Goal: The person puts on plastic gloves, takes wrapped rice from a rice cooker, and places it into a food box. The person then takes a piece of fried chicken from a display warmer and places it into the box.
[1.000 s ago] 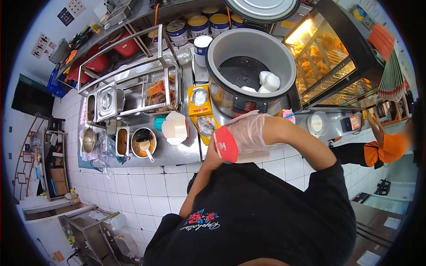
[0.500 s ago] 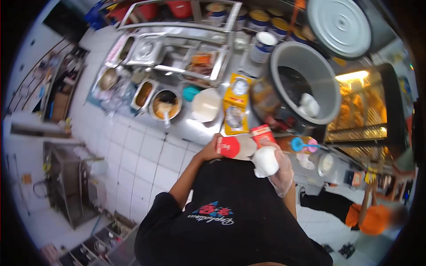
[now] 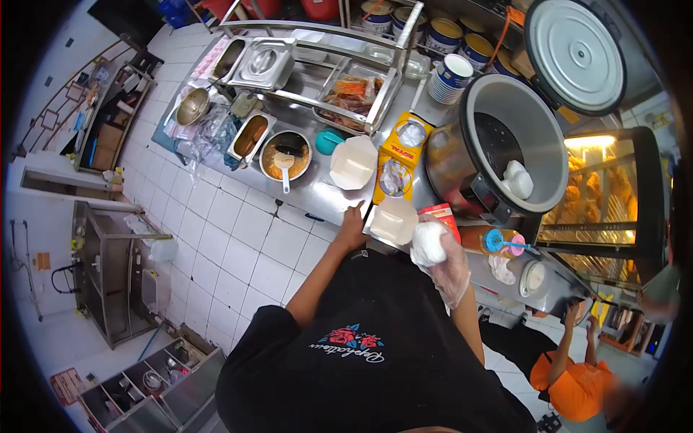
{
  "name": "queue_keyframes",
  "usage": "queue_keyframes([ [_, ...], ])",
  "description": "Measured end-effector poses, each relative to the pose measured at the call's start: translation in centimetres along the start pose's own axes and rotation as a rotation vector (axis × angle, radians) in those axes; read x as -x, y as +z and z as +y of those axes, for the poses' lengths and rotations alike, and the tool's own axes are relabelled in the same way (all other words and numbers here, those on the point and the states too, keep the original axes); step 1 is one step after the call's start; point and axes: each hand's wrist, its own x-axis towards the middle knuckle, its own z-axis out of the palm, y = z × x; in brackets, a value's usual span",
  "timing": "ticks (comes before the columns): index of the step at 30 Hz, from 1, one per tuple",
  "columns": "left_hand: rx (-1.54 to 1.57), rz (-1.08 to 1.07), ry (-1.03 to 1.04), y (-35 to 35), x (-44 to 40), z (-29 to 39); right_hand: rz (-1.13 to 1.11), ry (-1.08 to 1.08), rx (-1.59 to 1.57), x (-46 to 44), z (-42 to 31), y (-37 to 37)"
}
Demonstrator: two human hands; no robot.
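R hand (image 3: 453,268), in a clear glove, has its fingers closed round a white bundle (image 3: 429,242); L hand (image 3: 351,229) has its fingers at the L edge of an open box (image 3: 393,222), can't tell if gripping or just touching. Box is btwn the hands, at the table (image 3: 328,200) edge, inside facing up; half a sec ago its red side showed by the L fingers, so it's now open, w/ bundle just beside it, not in it. Red carton (image 3: 442,219) is right behind the bundle, bottles (image 3: 485,239) to R of the R fingers. Past L fingers: 2nd box (image 3: 354,162), also open, then ladle (image 3: 284,173) further L. Beyond R fingers: cooker (image 3: 538,119) w/ more white bundles (image 3: 517,180); vs 1 sec ago, fewer show in there & one's in R hand. View's sharper than last frame too.
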Motion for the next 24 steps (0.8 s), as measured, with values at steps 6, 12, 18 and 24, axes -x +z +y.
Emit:
queue_keyframes([
  [6,0.252,-0.273,-0.165,-11.5,2.3,7.8,0.122,-0.328,0.855,-1.1,1.0,-1.2],
  [12,1.488,-0.358,-0.330,-12.5,1.9,22.0,0.177,-0.795,1.666,-3.1,0.8,3.1],
  [18,1.569,-0.261,-0.297,-8.3,-1.6,19.9,0.058,-0.931,1.582,-2.5,-1.7,2.2],
  [24,1.610,-0.387,-0.449,-8.9,-1.3,20.4,0.042,-0.605,1.721,-2.2,-1.8,1.4],
])
